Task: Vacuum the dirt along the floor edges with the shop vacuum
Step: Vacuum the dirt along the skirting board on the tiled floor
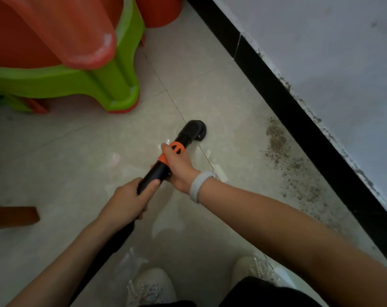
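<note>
At floor centre, right hand (177, 165) and left hand (130, 200) both wrap the vacuum wand (163, 162), axis toward 1 o'clock. Dirt (285, 160) lies at 3 o'clock of nozzle (196, 130), beside baseboard (299, 107); right hand nearer.

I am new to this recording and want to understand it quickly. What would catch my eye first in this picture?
First, the two hands on the black vacuum wand at the centre: the right hand grips it by the orange collar, the left hand lower down. Its nozzle rests on the pale tile floor. Then the dark dirt patch to the right, along the black baseboard, and the stacked green and orange plastic stools at the upper left.
</note>
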### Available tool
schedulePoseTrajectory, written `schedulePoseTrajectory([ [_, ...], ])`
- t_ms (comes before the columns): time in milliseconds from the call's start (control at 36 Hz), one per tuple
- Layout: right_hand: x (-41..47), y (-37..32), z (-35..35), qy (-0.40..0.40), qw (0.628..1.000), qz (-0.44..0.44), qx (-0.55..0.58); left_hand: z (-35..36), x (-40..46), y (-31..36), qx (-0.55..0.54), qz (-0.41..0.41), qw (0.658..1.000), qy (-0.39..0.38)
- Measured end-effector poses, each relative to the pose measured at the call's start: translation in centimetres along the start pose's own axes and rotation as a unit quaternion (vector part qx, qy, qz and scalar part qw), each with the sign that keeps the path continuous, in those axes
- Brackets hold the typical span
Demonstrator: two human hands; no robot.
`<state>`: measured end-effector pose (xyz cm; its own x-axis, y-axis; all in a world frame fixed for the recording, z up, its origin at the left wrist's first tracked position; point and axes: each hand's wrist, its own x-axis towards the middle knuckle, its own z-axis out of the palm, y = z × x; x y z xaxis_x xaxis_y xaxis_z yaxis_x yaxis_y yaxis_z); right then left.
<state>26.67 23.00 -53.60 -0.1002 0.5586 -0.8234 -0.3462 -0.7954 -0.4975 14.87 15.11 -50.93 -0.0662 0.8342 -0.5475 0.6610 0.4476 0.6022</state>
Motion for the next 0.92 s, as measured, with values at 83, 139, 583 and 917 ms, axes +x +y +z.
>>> schedulePoseTrajectory([
  [83, 1.7, 0.1, 2.5, 0.012, 1.0, 0.003, -0.024, -1.5, -0.9, -1.2, 0.058, -0.028, 0.997, 0.044],
  [139, 1.8, 0.4, 3.3, -0.004, 1.0, 0.013, -0.013, -2.2, -1.5, -1.9, 0.083, -0.049, 0.994, 0.058],
  [583, -4.7, 7.6, -4.5, 0.087, 0.988, 0.064, 0.11, 1.2, -4.2, -2.8, -0.021, -0.048, 0.961, -0.273],
  [917, -7.0, 6.4, -7.1, 0.11, 0.979, 0.098, 0.142, 0.8, -2.6, -1.5, 0.003, -0.014, 0.94, -0.34],
])
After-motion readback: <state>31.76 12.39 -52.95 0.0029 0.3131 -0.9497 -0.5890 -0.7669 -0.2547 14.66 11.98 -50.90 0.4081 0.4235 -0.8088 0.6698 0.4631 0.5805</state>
